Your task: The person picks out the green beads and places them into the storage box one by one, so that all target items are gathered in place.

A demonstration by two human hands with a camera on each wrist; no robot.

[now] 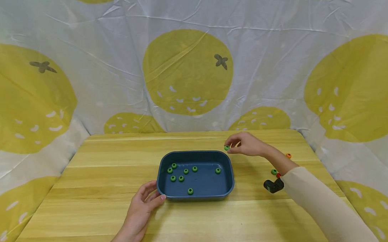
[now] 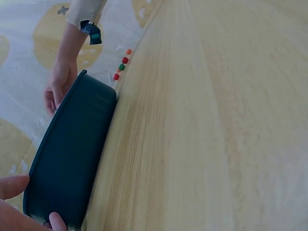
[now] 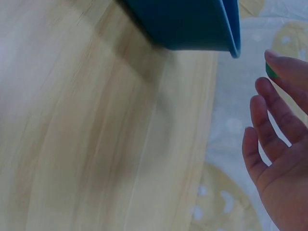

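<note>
In the head view a dark blue rectangular basin (image 1: 208, 180) stands on the table, with several green beads (image 1: 181, 178) lying on its bottom, mostly toward the left. My left hand (image 1: 139, 208) grips the basin's near left corner, the thumb at the rim; the left wrist view shows a fingertip (image 2: 57, 222) against the outer wall. Just beyond the far right corner, my right hand (image 1: 248, 144) pinches one green bead (image 1: 226, 147) between thumb and forefinger. In the right wrist view that bead (image 3: 270, 71) shows partly behind the fingertips, the other fingers loosely bent.
Right of the basin, near my right forearm, lie a green bead (image 1: 274, 172), a red bead (image 1: 278, 175) and an orange bead (image 1: 288, 155). A black wrist device (image 1: 273, 185) hangs at the right sleeve. A lemon-patterned cloth (image 1: 189, 71) rises behind the wooden table (image 1: 92, 188).
</note>
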